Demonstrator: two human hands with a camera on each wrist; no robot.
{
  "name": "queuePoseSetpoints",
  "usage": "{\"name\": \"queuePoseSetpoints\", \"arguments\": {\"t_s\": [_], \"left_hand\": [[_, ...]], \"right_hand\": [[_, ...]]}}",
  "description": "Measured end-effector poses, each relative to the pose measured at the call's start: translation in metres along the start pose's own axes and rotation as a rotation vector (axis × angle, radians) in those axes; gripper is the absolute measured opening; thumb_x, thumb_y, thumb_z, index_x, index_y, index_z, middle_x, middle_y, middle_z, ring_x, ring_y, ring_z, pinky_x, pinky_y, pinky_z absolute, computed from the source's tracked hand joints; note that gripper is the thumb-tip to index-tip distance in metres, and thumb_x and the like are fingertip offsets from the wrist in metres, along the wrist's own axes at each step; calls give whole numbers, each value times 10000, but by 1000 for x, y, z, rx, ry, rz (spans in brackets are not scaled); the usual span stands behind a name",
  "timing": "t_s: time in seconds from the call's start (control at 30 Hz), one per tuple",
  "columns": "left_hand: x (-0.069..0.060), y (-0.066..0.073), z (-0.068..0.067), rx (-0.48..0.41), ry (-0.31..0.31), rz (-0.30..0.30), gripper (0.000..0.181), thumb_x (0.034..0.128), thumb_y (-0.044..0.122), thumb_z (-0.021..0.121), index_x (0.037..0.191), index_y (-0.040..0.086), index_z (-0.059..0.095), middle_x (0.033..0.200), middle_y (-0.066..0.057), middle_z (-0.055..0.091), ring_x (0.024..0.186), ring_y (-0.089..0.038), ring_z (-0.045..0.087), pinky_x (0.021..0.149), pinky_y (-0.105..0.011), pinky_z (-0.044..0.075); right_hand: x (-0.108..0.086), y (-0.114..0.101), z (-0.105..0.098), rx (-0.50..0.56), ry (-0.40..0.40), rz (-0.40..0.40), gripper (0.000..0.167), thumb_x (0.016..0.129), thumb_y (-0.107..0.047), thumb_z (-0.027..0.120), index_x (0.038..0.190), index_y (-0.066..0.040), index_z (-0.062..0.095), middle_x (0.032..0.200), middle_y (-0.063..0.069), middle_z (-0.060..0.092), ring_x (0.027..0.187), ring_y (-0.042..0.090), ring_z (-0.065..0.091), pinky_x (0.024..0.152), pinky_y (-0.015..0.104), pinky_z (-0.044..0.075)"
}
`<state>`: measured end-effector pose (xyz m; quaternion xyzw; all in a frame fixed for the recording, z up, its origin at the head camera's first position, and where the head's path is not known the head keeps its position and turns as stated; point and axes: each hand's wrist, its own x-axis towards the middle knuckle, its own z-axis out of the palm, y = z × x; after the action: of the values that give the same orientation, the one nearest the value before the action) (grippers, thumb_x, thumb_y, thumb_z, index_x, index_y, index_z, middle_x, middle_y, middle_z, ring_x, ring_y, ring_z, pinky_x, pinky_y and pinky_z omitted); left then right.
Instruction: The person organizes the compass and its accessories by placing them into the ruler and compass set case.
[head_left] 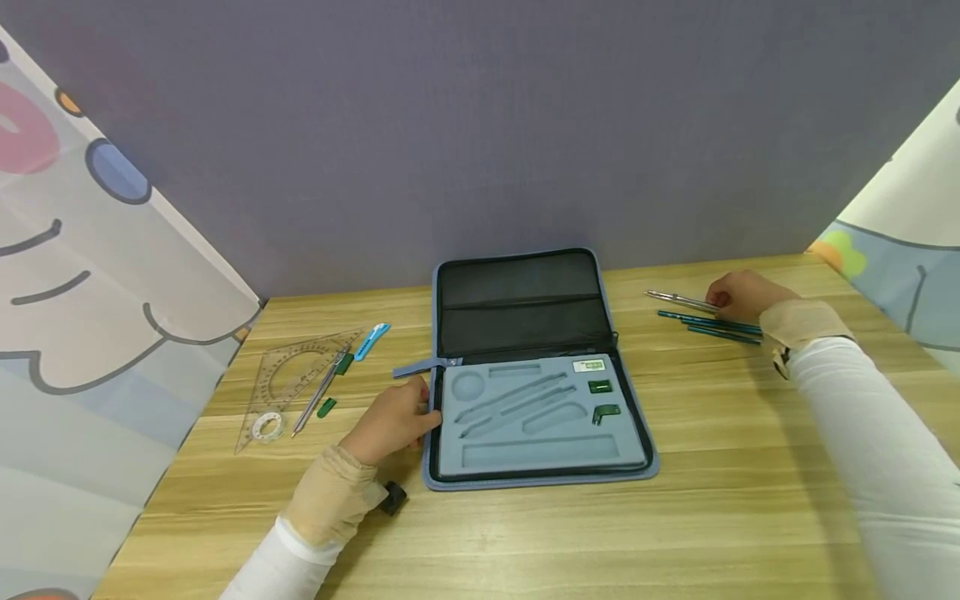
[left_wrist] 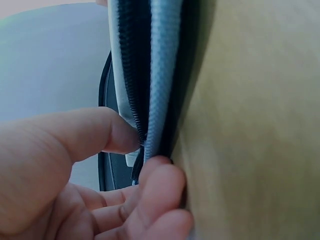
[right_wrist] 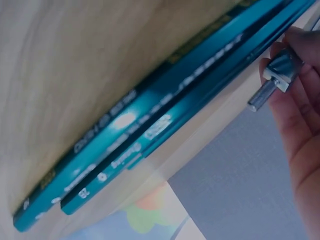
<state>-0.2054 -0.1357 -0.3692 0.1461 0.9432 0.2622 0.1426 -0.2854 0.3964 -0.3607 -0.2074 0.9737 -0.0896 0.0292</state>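
Observation:
An open zip case (head_left: 543, 482) lies mid-table, its grey-blue tray holding a white eraser (head_left: 588, 365), a green sharpener (head_left: 600, 387) and a small green piece (head_left: 606, 411); other hollows are bare. My left hand (head_left: 393, 421) pinches the case's left edge, thumb on the zip side and fingers beneath in the left wrist view (left_wrist: 100, 165). At the right, my right hand (head_left: 750, 297) pinches a silver metal tool (head_left: 682, 300), whose clamp end (right_wrist: 285, 67) shows between the fingers in the right wrist view. Several teal pencils (head_left: 712, 325) lie just in front of that hand (right_wrist: 302, 100).
Left of the case lie a clear set square (head_left: 258, 392), a white tape roll (head_left: 267, 427), a silver compass (head_left: 318, 392), green pieces (head_left: 326, 407) and a blue cutter (head_left: 372, 342). A grey panel (head_left: 517, 133) stands behind the table (head_left: 562, 542).

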Motion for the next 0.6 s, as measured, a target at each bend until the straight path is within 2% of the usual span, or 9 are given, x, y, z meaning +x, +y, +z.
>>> {"name": "queuePoseSetpoints", "arguments": {"t_s": [0.2,0.4,0.6], "left_hand": [[1,1,0,7,3,0,249,881,160,609,1044,-6,521,525,-41,541,434,-145,547,545,-282,454],[3,1,1,16,3,6,251,882,164,612,1046,-5,523,508,-38,535,429,-149,543,547,-283,449],[5,2,1,11,5,8,256,881,165,611,1050,-7,526,506,-41,535,429,-150,544,537,-282,447]], "right_hand": [[3,-4,1,2,14,-2,85,741,17,673,752,-58,633,709,-20,622,665,138,557,621,341,465],[4,-9,2,19,65,-44,168,735,25,686,730,-81,556,680,-41,577,629,81,513,588,283,442],[4,-14,-1,33,22,-4,187,717,23,669,740,-86,520,686,-29,514,636,112,445,586,296,388]]}}
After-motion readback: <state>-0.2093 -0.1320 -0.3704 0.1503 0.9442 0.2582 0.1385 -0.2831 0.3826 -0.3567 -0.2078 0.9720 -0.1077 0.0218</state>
